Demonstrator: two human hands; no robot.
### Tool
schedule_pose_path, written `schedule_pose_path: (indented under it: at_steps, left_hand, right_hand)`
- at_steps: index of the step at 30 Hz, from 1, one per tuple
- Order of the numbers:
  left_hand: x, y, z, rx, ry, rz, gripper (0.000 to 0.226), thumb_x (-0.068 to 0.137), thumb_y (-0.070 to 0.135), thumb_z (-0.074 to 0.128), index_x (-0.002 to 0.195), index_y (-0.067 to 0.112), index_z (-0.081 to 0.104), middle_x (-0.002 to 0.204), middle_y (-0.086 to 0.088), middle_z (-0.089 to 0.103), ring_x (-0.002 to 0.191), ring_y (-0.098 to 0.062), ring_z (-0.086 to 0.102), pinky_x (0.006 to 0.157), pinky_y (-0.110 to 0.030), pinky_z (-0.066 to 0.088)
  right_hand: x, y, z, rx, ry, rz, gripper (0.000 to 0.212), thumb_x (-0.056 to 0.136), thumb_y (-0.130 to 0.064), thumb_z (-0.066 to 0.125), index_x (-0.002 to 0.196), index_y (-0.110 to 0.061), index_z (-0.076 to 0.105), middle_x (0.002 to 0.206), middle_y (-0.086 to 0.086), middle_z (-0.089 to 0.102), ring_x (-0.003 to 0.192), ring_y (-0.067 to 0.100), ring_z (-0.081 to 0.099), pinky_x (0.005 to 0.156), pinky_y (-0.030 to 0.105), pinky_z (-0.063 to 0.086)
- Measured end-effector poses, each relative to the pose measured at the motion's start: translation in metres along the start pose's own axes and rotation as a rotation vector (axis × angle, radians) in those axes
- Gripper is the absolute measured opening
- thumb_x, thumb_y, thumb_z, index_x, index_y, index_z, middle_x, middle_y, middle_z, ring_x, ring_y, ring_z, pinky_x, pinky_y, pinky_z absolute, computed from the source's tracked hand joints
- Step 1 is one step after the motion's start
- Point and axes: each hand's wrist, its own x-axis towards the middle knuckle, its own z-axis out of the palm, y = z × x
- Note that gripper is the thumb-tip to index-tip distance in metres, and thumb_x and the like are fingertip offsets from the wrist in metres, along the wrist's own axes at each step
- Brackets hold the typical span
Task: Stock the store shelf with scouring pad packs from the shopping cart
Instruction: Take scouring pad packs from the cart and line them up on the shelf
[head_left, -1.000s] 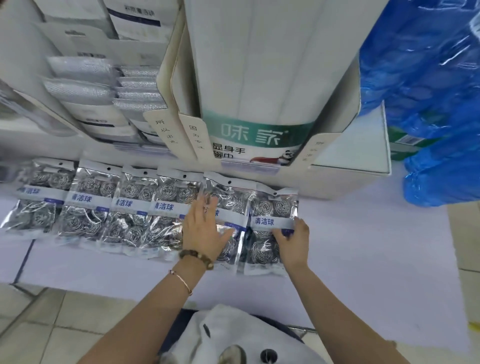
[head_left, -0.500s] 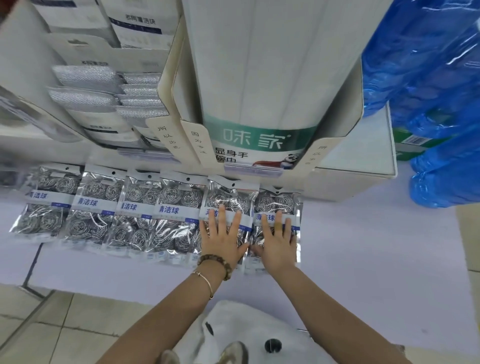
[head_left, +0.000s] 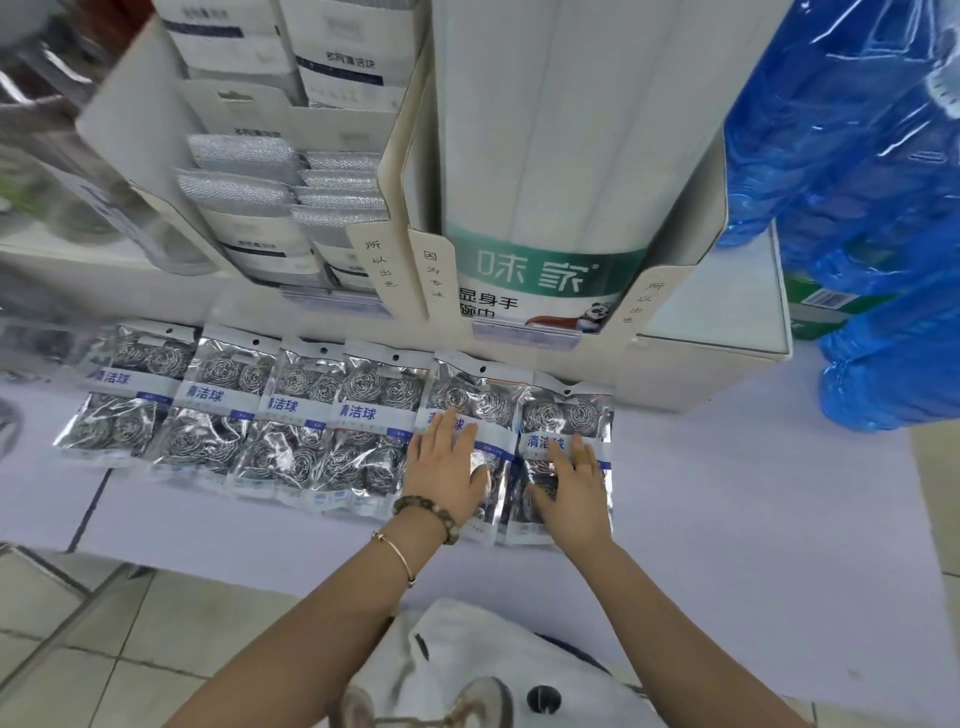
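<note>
The left fingers (head_left: 453, 432) lie straight and spread on the printed band of the fifth scouring pad pack (head_left: 470, 392). The right fingers (head_left: 560, 458) lie just as flat on the sixth pack (head_left: 569, 413). Neither hand curls round anything: the left hand (head_left: 445, 470) and right hand (head_left: 574, 486) only press down with their palms.

Both packs lie on the pale shelf (head_left: 727, 499) at the right end of a row. Four more packs (head_left: 291, 415) run off to the left, side by side with their edges overlapping. The shopping cart is not in view.

The likeliest trouble is sliding. The film looks glossy and the steel balls inside are lumpy, so a flat palm probably has little hold. A sideways push could ride the fifth pack further over its neighbour, or skew the sixth pack out of line.

The packs' lower edges sit fairly near the shelf's front lip. If either hand draws back while pressing, it could drag a pack over the lip and onto the tiled floor (head_left: 130, 639).

The bead bracelet (head_left: 423, 512) hangs just above the fifth pack's bottom corner (a small thing, but beads catch on film edges) and might flip that corner up.

Pushing too far back would jam the hang tabs against the display box (head_left: 550, 156).
</note>
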Motion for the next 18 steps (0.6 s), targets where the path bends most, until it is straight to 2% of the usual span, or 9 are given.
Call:
schedule_pose_path:
  at_steps: [7,9,12,15,18]
  left_hand:
    - [-0.025,-0.007,-0.011,-0.120,0.071,-0.044,0.050,0.090,0.029,0.046,0.137,0.024,0.032,0.151,-0.004,0.019,0.138,-0.022,0.021,0.113,-0.040,0.015]
    - [-0.032,-0.010,-0.012,-0.141,0.090,-0.063,0.051,0.090,0.029,0.046,0.138,0.024,0.032,0.151,-0.003,0.019,0.136,-0.022,0.024,0.113,-0.040,0.017]
    - [-0.043,-0.018,-0.017,-0.169,0.124,-0.112,0.051,0.090,0.030,0.047,0.138,0.024,0.032,0.151,-0.002,0.019,0.136,-0.021,0.025,0.112,-0.039,0.019]
    - [-0.053,-0.032,-0.023,-0.229,0.177,-0.170,0.050,0.090,0.029,0.048,0.138,0.025,0.033,0.150,-0.003,0.022,0.135,-0.022,0.027,0.112,-0.041,0.021]
    - [-0.068,-0.051,-0.029,-0.314,0.255,-0.217,0.049,0.088,0.027,0.052,0.135,0.020,0.040,0.147,-0.005,0.029,0.131,-0.023,0.034,0.108,-0.043,0.029]
  right_hand:
    - [-0.011,-0.006,-0.014,0.110,0.079,0.003,0.061,0.090,-0.022,0.060,0.145,-0.015,0.035,0.156,0.011,0.020,0.144,0.028,0.018,0.115,0.041,0.024]
    - [-0.014,-0.015,-0.016,0.122,0.078,-0.035,0.061,0.089,-0.021,0.060,0.145,-0.016,0.036,0.156,0.011,0.022,0.143,0.026,0.019,0.114,0.044,0.025]
    - [-0.020,-0.031,-0.017,0.103,0.070,-0.107,0.058,0.090,-0.022,0.059,0.144,-0.019,0.037,0.155,0.008,0.024,0.141,0.024,0.026,0.113,0.039,0.025]
    - [-0.026,-0.052,-0.018,0.129,0.043,-0.209,0.057,0.091,-0.022,0.059,0.143,-0.016,0.038,0.153,0.010,0.028,0.137,0.027,0.033,0.113,0.040,0.027]
    - [-0.030,-0.073,-0.017,0.077,-0.011,-0.304,0.057,0.092,-0.024,0.058,0.144,-0.014,0.037,0.152,0.010,0.030,0.135,0.027,0.036,0.111,0.040,0.031]
